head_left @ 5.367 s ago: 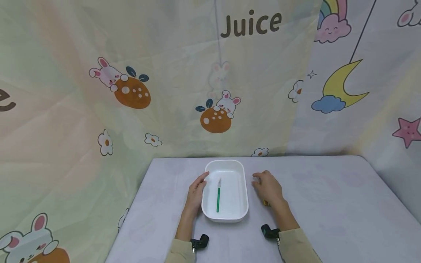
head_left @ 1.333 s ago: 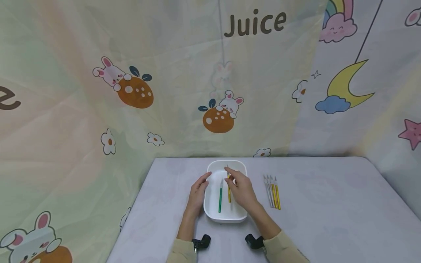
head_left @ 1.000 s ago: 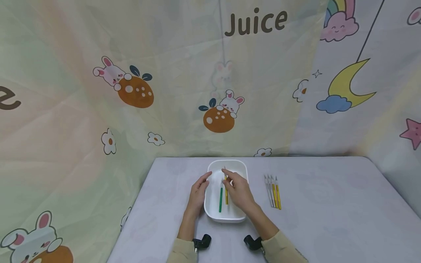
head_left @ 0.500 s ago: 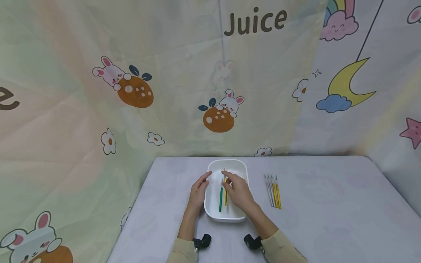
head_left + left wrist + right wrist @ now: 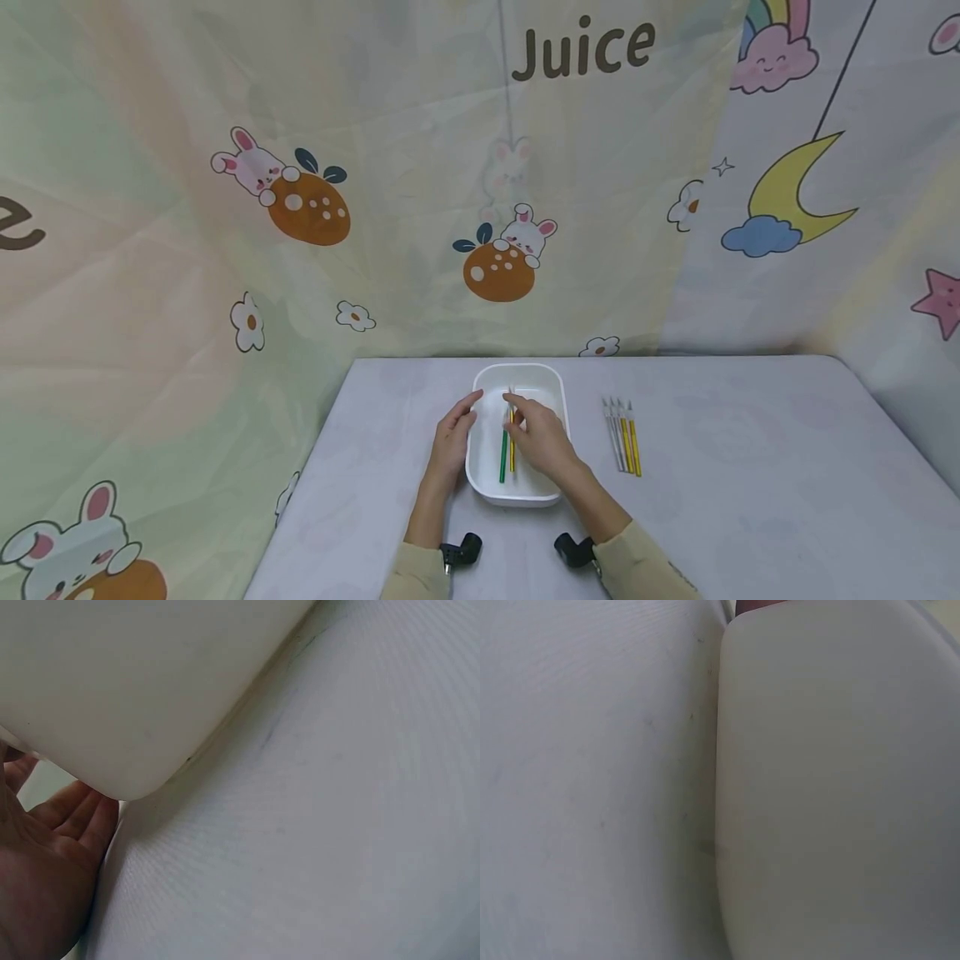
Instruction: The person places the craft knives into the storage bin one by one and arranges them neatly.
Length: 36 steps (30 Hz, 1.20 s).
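My left hand rests against the left side of a white tray, its fingertips at the rim. In the left wrist view, the fingers lie fairly straight along the tray's wall. Over the inside of the tray, my right hand pinches a slim yellow pen-shaped tool with a pale pointed tip, like a craft knife. Its upper part is partly hidden by the fingers. A matching green tool lies lengthwise in the tray, just left of the yellow one and nearly parallel. The right wrist view mostly shows the tray's outer wall.
Right of the tray, several similar silver and yellow tools lie side by side, tips pointing away. A pale cloth covers the table. Behind it hangs a printed fabric backdrop. Each wrist wears a small black camera.
My right hand has come from the table right of the tray with the yellow tool, then shifted left and slightly nearer, bringing it beside the green one. My left hand stays at the tray.
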Tool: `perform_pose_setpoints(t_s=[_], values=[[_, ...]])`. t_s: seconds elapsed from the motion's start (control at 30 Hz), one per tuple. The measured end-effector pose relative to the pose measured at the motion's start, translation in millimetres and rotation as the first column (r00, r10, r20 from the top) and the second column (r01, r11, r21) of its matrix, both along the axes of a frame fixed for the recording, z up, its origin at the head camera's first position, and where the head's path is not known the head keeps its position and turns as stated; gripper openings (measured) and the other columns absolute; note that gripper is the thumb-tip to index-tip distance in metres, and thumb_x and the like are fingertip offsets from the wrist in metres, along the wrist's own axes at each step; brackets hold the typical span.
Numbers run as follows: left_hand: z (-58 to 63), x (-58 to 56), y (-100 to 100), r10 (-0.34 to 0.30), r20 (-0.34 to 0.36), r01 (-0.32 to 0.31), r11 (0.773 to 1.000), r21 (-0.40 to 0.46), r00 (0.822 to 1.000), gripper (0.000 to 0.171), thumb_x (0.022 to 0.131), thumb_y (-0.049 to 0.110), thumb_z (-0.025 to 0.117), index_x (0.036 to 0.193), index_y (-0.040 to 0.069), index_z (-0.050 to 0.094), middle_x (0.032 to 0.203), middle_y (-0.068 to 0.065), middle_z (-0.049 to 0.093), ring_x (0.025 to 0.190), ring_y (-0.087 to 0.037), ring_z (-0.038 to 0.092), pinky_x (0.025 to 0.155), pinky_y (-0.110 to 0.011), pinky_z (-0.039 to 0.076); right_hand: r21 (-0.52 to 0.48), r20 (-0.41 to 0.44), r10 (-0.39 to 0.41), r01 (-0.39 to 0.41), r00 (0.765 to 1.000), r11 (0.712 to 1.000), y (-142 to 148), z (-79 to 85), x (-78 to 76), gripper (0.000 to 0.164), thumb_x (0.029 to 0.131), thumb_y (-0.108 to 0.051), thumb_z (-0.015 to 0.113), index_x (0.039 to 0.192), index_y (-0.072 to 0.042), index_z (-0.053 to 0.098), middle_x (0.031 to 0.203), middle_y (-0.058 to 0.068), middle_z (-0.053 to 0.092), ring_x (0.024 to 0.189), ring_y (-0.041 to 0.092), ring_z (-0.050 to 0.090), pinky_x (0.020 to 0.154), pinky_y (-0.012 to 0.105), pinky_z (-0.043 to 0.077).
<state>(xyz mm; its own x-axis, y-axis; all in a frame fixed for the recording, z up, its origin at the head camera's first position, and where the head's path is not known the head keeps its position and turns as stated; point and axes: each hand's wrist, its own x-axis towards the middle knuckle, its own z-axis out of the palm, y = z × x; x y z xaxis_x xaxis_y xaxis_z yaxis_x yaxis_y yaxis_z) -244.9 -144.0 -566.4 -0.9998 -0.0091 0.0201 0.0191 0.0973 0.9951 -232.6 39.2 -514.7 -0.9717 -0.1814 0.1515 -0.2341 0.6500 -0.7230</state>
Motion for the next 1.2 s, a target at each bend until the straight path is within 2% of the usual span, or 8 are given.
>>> perform_pose_setpoints(t_s=[0.17, 0.37, 0.6, 0.77, 0.87, 0.97, 1.1, 1.2], values=[[1.8, 0.6, 1.2, 0.003, 0.002, -0.003, 1.000, -0.002, 1.000, 0.040, 0.109, 0.024, 0.045, 0.145, 0.028, 0.062, 0.162, 0.006, 0.047, 0.157, -0.025, 0.033, 0.127, -0.054, 0.029, 0.013, 0.026, 0.022, -0.022, 0.999, 1.000, 0.3, -0.9, -0.1, 0.053, 0.094, -0.012, 0.077, 0.144, -0.011, 0.061, 0.091, -0.002, 0.064, 0.072, 0.012, 0.052, 0.060, 0.022, 0.043], [1.5, 0.0, 1.5, 0.007, 0.003, -0.007, 1.000, -0.011, 1.000, 0.041, 0.109, 0.023, 0.045, 0.146, 0.026, 0.061, 0.162, 0.004, 0.047, 0.158, -0.027, 0.032, 0.127, -0.056, 0.027, 0.035, 0.068, 0.054, -0.057, 0.996, 0.998, -0.9, -2.8, -0.1, 0.055, 0.093, -0.011, 0.077, 0.145, -0.011, 0.060, 0.090, -0.002, 0.063, 0.077, 0.013, 0.055, 0.068, 0.026, 0.050], [2.5, 1.3, 1.9, 0.008, 0.004, -0.008, 1.000, -0.006, 1.000, 0.040, 0.109, 0.024, 0.045, 0.145, 0.029, 0.062, 0.162, 0.006, 0.047, 0.157, -0.025, 0.033, 0.127, -0.053, 0.028, 0.081, 0.126, 0.083, -0.094, 0.989, 0.992, -3.5, -4.7, 0.7, 0.054, 0.092, -0.012, 0.078, 0.144, -0.007, 0.061, 0.084, -0.003, 0.059, 0.076, 0.013, 0.056, 0.069, 0.026, 0.050], [1.3, 0.1, 1.5, 0.005, 0.005, -0.005, 1.000, -0.009, 1.000, 0.040, 0.109, 0.024, 0.045, 0.144, 0.032, 0.062, 0.162, 0.007, 0.047, 0.157, -0.025, 0.033, 0.128, -0.053, 0.028, 0.115, 0.146, 0.089, -0.107, 0.985, 0.988, -4.8, -5.8, 0.9, 0.054, 0.092, -0.015, 0.079, 0.143, -0.009, 0.062, 0.083, -0.004, 0.060, 0.079, 0.013, 0.057, 0.076, 0.030, 0.053], [1.3, 0.2, 1.5, 0.005, 0.010, -0.005, 1.000, -0.007, 1.000, 0.039, 0.109, 0.024, 0.046, 0.142, 0.034, 0.063, 0.161, 0.007, 0.048, 0.157, -0.024, 0.033, 0.128, -0.052, 0.028, 0.131, 0.149, 0.095, -0.115, 0.984, 0.985, -4.7, -6.6, 1.3, 0.054, 0.093, -0.015, 0.079, 0.143, -0.008, 0.062, 0.088, -0.002, 0.065, 0.083, 0.014, 0.059, 0.082, 0.034, 0.057], [1.1, -0.1, 1.4, 0.007, 0.012, -0.007, 1.000, -0.010, 1.000, 0.039, 0.108, 0.023, 0.046, 0.141, 0.035, 0.064, 0.161, 0.007, 0.048, 0.157, -0.023, 0.033, 0.128, -0.052, 0.028, 0.144, 0.144, 0.093, -0.114, 0.985, 0.983, -4.3, -7.3, 2.2, 0.053, 0.093, -0.016, 0.079, 0.142, -0.007, 0.062, 0.104, 0.005, 0.073, 0.089, 0.016, 0.062, 0.093, 0.040, 0.061], [1.3, -0.1, 1.2, 0.013, 0.011, -0.012, 1.000, -0.017, 1.000, 0.039, 0.108, 0.023, 0.046, 0.141, 0.035, 0.064, 0.160, 0.008, 0.049, 0.157, -0.022, 0.034, 0.128, -0.051, 0.028, 0.164, 0.142, 0.096, -0.119, 0.985, 0.979, -3.9, -7.7, 3.4, 0.053, 0.092, -0.016, 0.079, 0.141, -0.005, 0.063, 0.126, 0.014, 0.073, 0.099, 0.019, 0.067, 0.104, 0.048, 0.058], [1.5, 0.0, 1.0, 0.010, 0.002, -0.010, 1.000, -0.014, 1.000, 0.039, 0.108, 0.023, 0.047, 0.141, 0.034, 0.064, 0.160, 0.007, 0.050, 0.156, -0.023, 0.035, 0.128, -0.051, 0.027, 0.178, 0.151, 0.102, -0.128, 0.983, 0.976, -4.0, -7.3, 3.3, 0.053, 0.092, -0.017, 0.079, 0.141, -0.004, 0.063, 0.133, 0.016, 0.070, 0.111, 0.024, 0.069, 0.108, 0.051, 0.054]])
